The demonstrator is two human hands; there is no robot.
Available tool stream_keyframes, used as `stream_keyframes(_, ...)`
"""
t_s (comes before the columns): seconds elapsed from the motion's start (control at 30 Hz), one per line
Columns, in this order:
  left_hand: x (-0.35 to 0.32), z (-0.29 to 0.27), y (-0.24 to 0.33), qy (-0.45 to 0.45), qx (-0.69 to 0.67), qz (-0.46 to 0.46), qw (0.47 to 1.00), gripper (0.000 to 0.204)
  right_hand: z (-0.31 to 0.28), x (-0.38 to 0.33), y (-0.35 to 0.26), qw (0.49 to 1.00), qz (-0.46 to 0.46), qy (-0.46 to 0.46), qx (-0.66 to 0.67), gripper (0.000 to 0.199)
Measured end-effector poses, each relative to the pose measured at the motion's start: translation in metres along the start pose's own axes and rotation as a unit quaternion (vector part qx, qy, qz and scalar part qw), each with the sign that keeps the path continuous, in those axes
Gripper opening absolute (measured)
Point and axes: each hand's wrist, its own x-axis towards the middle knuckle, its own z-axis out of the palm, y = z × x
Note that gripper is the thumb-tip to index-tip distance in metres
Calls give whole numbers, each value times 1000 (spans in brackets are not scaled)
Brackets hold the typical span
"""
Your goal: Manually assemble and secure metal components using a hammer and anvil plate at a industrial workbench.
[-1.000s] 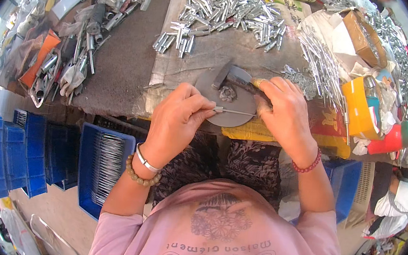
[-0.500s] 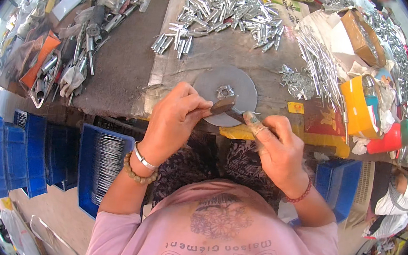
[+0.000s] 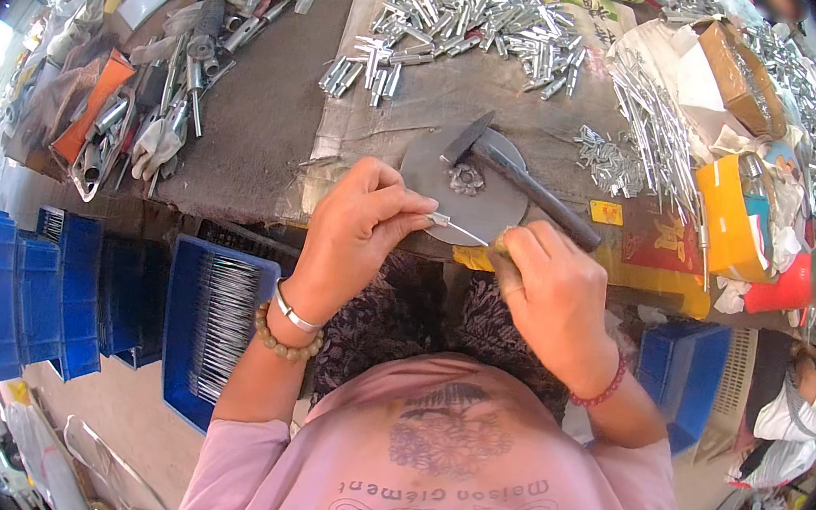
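My left hand (image 3: pixel 359 229) pinches a small silvery metal sleeve (image 3: pixel 440 219) between thumb and fingers, just over the table's near edge. From the sleeve a thin metal rod (image 3: pixel 470 235) runs right to my right hand (image 3: pixel 557 290), whose fingertips are closed on its other end. A hammer (image 3: pixel 541 192) lies beyond both hands, its head on a round grey metal disc (image 3: pixel 422 166) and its handle slanting toward my right hand. At the disc's middle is a small raised metal piece (image 3: pixel 466 178).
Silvery metal tubes (image 3: pixel 494 28) are heaped at the back. Long thin rods (image 3: pixel 655 132), small metal pieces (image 3: pixel 609 165) and a yellow box (image 3: pixel 726 219) lie right. Hand tools (image 3: pixel 191 79) crowd the left. A blue bin (image 3: pixel 175 329) of rods stands below. Another person (image 3: pixel 801 411) is far right.
The hammer, held in my right hand before, now lies across the disc. My right fingers have closed on the thin rod; the whole view has shifted slightly.
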Motion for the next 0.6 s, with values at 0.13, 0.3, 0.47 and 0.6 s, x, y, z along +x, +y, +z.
stream_keyframes(0.13,-7,8,7,38,10,22,999,31,-6,-6,-14,979,94,-60,170,22)
stream_keyframes(0.3,-47,26,23,105,-116,-140,978,40,4,-15,-12,901,198,-162,350,29)
stream_keyframes(0.47,-47,27,36,69,-256,-265,927,53,13,-22,-22,863,241,-172,409,30)
stream_keyframes(0.6,-47,30,39,63,-383,-314,866,61,18,-25,-33,848,251,-181,430,30)
